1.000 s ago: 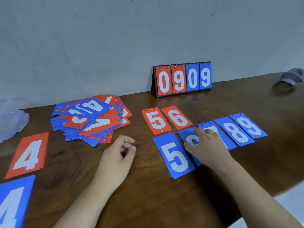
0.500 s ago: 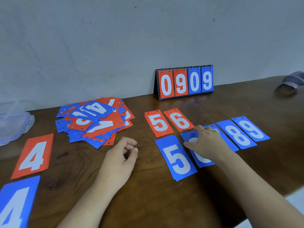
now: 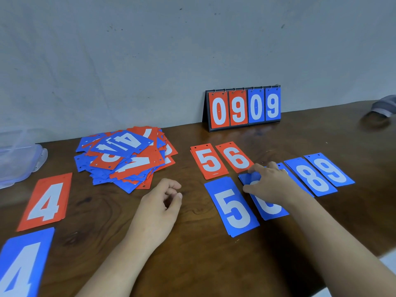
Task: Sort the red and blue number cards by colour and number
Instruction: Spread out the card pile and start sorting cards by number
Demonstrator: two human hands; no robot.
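Note:
A mixed heap of red and blue number cards (image 3: 126,156) lies at the back left of the wooden table (image 3: 192,264). Sorted cards lie flat: red 4 (image 3: 48,201), blue 4 (image 3: 23,266), red 5 (image 3: 209,160), red 6 (image 3: 234,156), blue 5 (image 3: 232,205), blue 8 (image 3: 311,176), blue 9 (image 3: 330,169). My right hand (image 3: 271,182) presses flat on the blue 6 card (image 3: 270,209), hiding most of its number and the blue card behind it. My left hand (image 3: 159,205) rests on the table, fingers loosely curled, holding nothing.
A flip scoreboard (image 3: 243,108) reading 0909 stands against the grey wall. A clear plastic box (image 3: 18,159) sits at the far left edge. A grey object (image 3: 383,108) lies at the far right. The table's front edge runs at the lower right.
My right hand has slid the blue 6 card toward me, so it now lies next to the blue 5. My left hand has stayed in place.

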